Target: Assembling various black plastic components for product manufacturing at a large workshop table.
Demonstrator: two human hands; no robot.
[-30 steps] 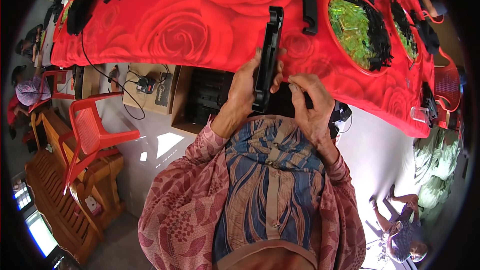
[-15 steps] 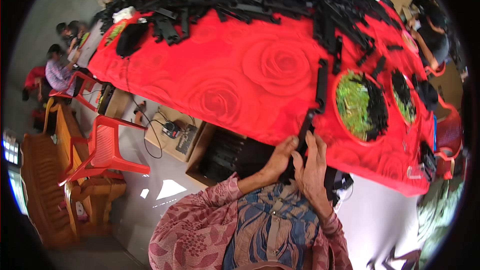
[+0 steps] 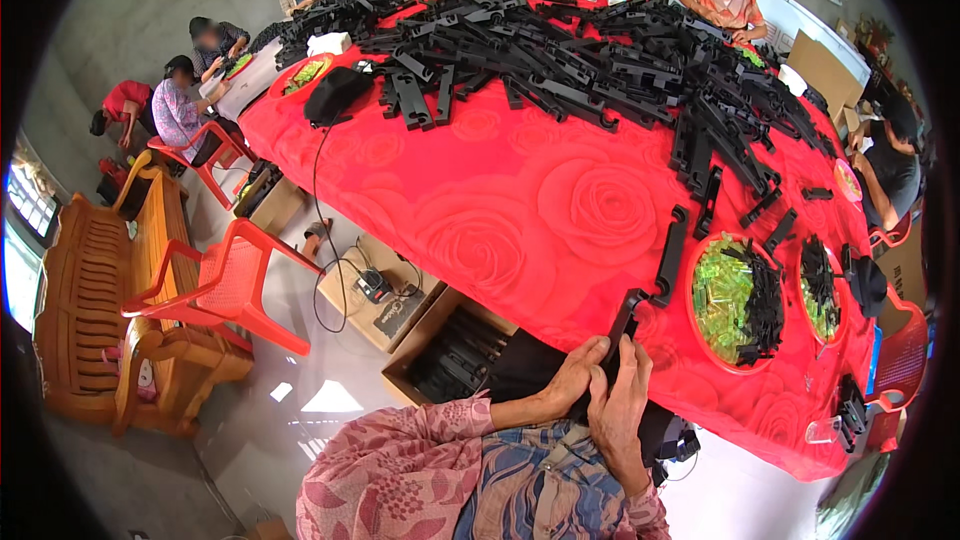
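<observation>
At the table's near edge, both my hands are closed on a long black plastic strip [image 3: 624, 318], whose far end tilts up over the red cloth. My left hand [image 3: 572, 376] pinches it from the left, thumb close to the other thumb. Against its right side lie the fingers of my right hand [image 3: 620, 402], which partly hide its lower end. Just beyond the held strip, another black strip [image 3: 671, 256] lies on the red tablecloth [image 3: 480, 210]. To the right is a round tub [image 3: 693, 315] of yellow-green clear pieces and small black pieces.
A large heap of black strips [image 3: 560, 50] covers the far table. A second tub [image 3: 842, 325] stands at right. Below the table edge, an open carton [image 3: 400, 380] holds black parts. A red plastic chair [image 3: 235, 285] and wooden bench [image 3: 160, 270] stand left. Several people sit around.
My view has tilted upward, bringing the far side of the table and more seated people into sight. Both hands keep their hold on the black strip.
</observation>
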